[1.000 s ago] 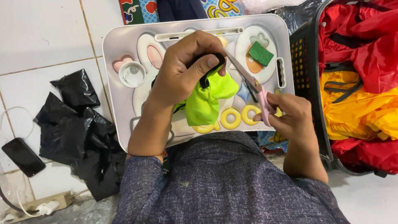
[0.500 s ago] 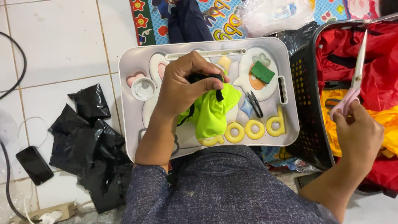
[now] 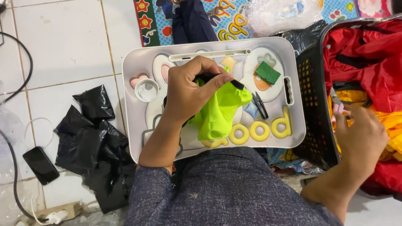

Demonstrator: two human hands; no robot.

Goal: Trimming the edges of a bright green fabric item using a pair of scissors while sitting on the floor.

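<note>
The white lap tray (image 3: 134, 67) rests across the knees and carries the neon-green fabric (image 3: 217, 115). The left hand (image 3: 190, 90) is clamped on the fabric's upper edge. The right hand (image 3: 362, 136), over the black basket (image 3: 316, 109), is closed on pink-handled scissors (image 3: 336, 102). Small black snips (image 3: 260, 104) lie unused just beside the fabric. Judgement: work on the fabric remains unfinished.

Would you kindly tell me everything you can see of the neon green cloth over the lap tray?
The neon green cloth looks like thin, smooth synthetic fabric, bright yellow-green, with a narrow black edge or strap showing at its top. It is bunched and creased, hanging in loose folds from the left hand, whose fingers pinch its upper part. Its lower end drapes onto the white tray, covering part of the yellow raised letters. A small pair of black snips lies just beside it on the tray.
</note>
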